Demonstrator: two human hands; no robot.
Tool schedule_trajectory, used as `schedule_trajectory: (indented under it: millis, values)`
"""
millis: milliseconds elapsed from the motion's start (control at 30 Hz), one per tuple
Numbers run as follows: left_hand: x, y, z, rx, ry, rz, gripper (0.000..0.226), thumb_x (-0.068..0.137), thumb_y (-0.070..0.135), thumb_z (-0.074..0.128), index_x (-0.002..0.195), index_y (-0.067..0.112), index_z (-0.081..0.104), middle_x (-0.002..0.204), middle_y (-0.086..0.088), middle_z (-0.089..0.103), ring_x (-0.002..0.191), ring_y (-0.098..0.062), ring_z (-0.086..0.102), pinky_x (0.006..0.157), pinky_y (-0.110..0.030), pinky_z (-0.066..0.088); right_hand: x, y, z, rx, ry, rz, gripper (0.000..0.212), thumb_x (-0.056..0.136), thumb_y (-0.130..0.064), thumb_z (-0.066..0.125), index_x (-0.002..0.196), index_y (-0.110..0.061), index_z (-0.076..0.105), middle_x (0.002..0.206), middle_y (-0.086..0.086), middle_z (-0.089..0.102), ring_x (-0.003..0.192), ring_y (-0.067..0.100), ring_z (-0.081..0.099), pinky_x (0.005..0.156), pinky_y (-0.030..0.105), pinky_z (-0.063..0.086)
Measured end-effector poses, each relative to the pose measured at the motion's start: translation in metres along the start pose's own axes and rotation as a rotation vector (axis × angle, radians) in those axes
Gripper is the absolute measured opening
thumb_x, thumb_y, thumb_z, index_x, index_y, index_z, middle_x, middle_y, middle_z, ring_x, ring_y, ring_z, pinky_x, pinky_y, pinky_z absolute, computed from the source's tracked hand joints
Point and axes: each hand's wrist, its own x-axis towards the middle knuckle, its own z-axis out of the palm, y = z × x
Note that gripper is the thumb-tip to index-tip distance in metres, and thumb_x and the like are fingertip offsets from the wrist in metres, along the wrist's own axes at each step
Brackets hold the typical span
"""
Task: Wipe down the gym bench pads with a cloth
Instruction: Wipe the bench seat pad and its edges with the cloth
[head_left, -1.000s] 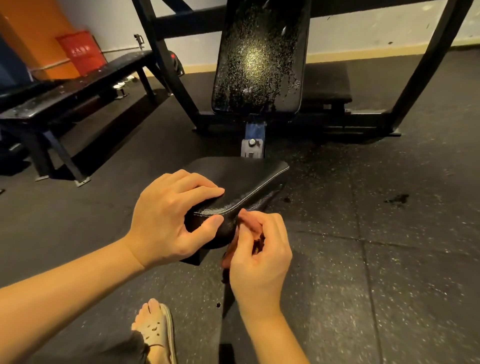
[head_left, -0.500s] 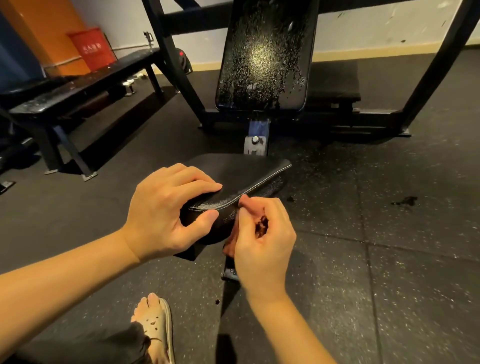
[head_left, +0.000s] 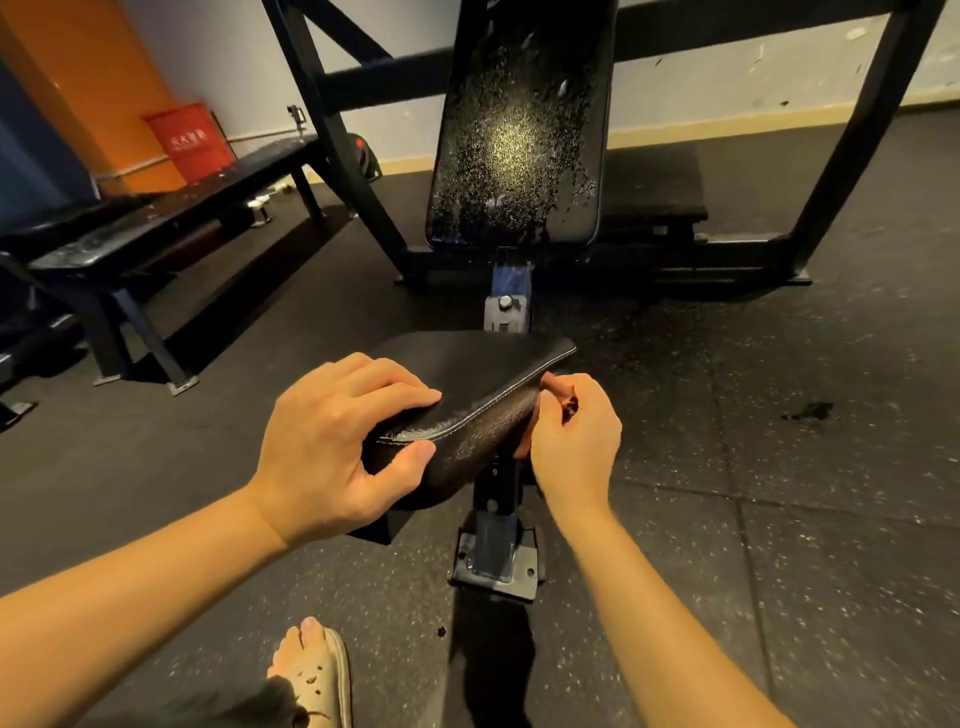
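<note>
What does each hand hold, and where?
Left hand grips the seat pad at its near corner; right hand pinches a bunched reddish cloth against the pad's right side.

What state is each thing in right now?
seat pad, level, glossy at its near edge.
back pad, upright, speckled all over.
left hand, grips the seat pad's near corner.
right hand, pinches the cloth.
cloth, bunched, mostly hidden, against the seat pad's right side.

Cloth (head_left: 569, 408): mostly hidden inside right hand (head_left: 576, 447), reddish scrap showed. Seat pad (head_left: 483, 364): near corner covered by left hand (head_left: 332, 441).
</note>
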Motion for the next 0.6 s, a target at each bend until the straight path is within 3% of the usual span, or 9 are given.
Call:
schedule_trajectory:
  millis: [133,233,367,467,533,600]
  values:
    - [0.000,-0.001,0.001,-0.021,-0.005,0.000,0.045,0.090,0.049,0.051,0.109,0.016,0.077,0.108,0.005,0.071,0.094,-0.017,0.064,0.075,-0.043,0.051,-0.074,-0.047,-0.012,0.110,-0.078,-0.327,0.009,0.093,-0.004,0.062,0.097,-0.010,0.068,0.092,-0.005,0.061,0.086,0.008,0.060,0.073,0.017,0.046]
    - [0.001,-0.001,0.000,-0.029,-0.011,0.001,0.045,0.089,0.048,0.052,0.109,0.015,0.077,0.108,0.004,0.071,0.095,-0.017,0.064,0.076,-0.043,0.051,-0.076,-0.051,-0.010,0.097,-0.107,-0.533,0.012,0.092,-0.004,0.056,0.097,-0.004,0.067,0.090,-0.001,0.058,0.081,0.015,0.055,0.071,0.026,0.046]
    - [0.001,0.001,0.000,-0.015,-0.010,-0.008,0.043,0.088,0.046,0.052,0.108,0.016,0.077,0.108,0.004,0.071,0.095,-0.016,0.063,0.077,-0.040,0.052,-0.011,-0.004,0.003,0.068,0.033,-0.259,0.021,0.096,-0.009,0.053,0.102,-0.027,0.062,0.097,-0.013,0.056,0.088,0.016,0.061,0.068,0.047,0.057]
    - [0.001,0.002,-0.001,0.006,-0.014,-0.014,0.043,0.087,0.046,0.053,0.109,0.018,0.077,0.108,0.005,0.071,0.095,-0.016,0.063,0.075,-0.041,0.052,0.035,0.023,0.001,-0.062,0.037,-0.018,0.019,0.099,-0.012,0.052,0.097,-0.029,0.060,0.099,-0.008,0.061,0.092,0.014,0.062,0.084,0.050,0.056]
    - [0.001,0.002,-0.001,0.009,-0.013,-0.009,0.041,0.087,0.045,0.054,0.109,0.018,0.076,0.108,0.005,0.071,0.094,-0.017,0.063,0.075,-0.041,0.052,0.036,0.023,0.002,-0.087,0.033,0.031,0.015,0.099,-0.015,0.052,0.095,-0.027,0.060,0.096,-0.004,0.064,0.088,0.018,0.064,0.083,0.050,0.055]
    - [0.000,0.002,-0.001,0.011,-0.008,-0.008,0.041,0.087,0.045,0.054,0.109,0.018,0.076,0.108,0.005,0.071,0.093,-0.017,0.063,0.074,-0.041,0.051,0.008,0.005,0.003,-0.055,0.010,-0.042,0.013,0.097,-0.017,0.052,0.094,-0.027,0.059,0.091,-0.005,0.062,0.081,0.019,0.065,0.075,0.051,0.056]
